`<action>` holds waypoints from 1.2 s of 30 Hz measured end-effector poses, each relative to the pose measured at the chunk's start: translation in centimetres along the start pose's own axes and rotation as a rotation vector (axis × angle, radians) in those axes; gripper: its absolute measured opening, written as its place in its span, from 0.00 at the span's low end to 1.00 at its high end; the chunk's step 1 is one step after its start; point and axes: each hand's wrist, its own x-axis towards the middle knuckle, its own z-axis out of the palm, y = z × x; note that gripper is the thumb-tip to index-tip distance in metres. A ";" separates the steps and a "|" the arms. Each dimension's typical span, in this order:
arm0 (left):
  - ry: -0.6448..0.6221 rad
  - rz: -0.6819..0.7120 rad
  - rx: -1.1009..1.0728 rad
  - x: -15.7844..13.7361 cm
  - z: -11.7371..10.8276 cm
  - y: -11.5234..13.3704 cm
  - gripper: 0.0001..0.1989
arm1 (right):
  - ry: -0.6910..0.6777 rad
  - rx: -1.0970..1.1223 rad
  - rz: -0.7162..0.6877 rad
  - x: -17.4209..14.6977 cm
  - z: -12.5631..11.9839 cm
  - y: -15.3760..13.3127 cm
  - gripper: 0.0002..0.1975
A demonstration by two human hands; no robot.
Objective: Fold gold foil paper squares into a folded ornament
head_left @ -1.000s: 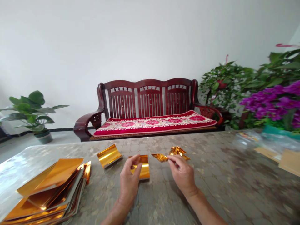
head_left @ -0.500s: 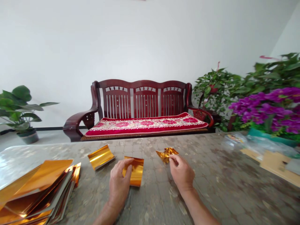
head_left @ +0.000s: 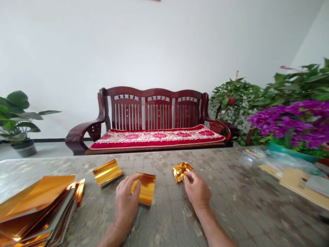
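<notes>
My left hand (head_left: 127, 196) rests over the left side of a flat gold foil sheet (head_left: 147, 190). Its thumb and index finger are apart, the fingertip near the top edge of that sheet. Between thumb and fingers my right hand (head_left: 197, 189) pinches a crumpled piece of gold foil (head_left: 179, 171) by its near right corner. Left of the left hand lies a slightly curled gold foil sheet (head_left: 108, 172). A stack of larger gold sheets (head_left: 41, 202), some showing pale undersides, sits at the table's left.
The table (head_left: 167, 219) has a grey-brown patterned cover. Cardboard pieces (head_left: 295, 181), clear plastic wrapping (head_left: 285, 161) and purple flowers (head_left: 293, 120) are at the right. Behind stands a dark red wooden bench (head_left: 156, 92) with a red floral cushion (head_left: 159, 137).
The crumpled foil has turned in my right hand and shows a more compact, squarish face. My left hand stays by the flat sheet. The whole view has shifted slightly.
</notes>
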 end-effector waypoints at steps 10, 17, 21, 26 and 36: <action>0.106 -0.187 -0.125 2.2 -1.5 -0.9 0.16 | 0.053 0.105 0.013 -0.1 0.1 0.0 0.14; -0.117 -0.434 -0.296 5.5 -4.2 -2.8 0.19 | -0.224 0.408 -0.311 -2.0 0.0 -4.1 0.09; -0.266 -0.408 -0.322 4.9 -5.6 -3.3 0.13 | -0.490 0.458 -0.468 -3.2 -0.9 -7.4 0.11; -0.519 -0.145 -0.172 1.8 -6.9 -3.2 0.23 | -0.603 0.367 -0.473 -4.3 -0.8 -9.7 0.20; -0.672 0.177 0.029 -2.2 -6.1 -0.4 0.11 | -0.567 0.562 -0.385 -4.5 -0.7 -9.4 0.10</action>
